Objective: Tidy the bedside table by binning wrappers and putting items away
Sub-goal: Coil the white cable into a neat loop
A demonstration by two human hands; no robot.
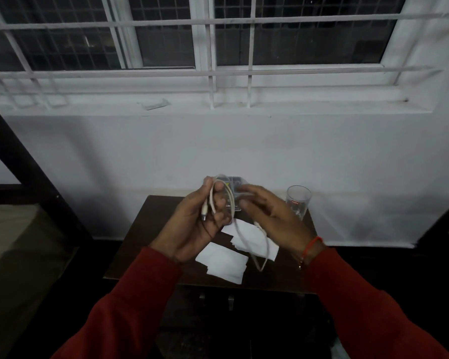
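- Two hands up over the bedside table (140, 237), likely winding a cable to put it away.
- left hand (192, 224): fingers closed round the white cable (240, 237), plug end poking down out of the fist, coil kept tidy in the palm.
- Slack loop hangs down between the hands, thin, pale, bendy.
- White wrappers (222, 263) lie flat just below the hands, not binned.
- right hand (270, 213): blurred, fingers spread, cannot tell if it grips.
- glass (298, 200) stands just right of it.
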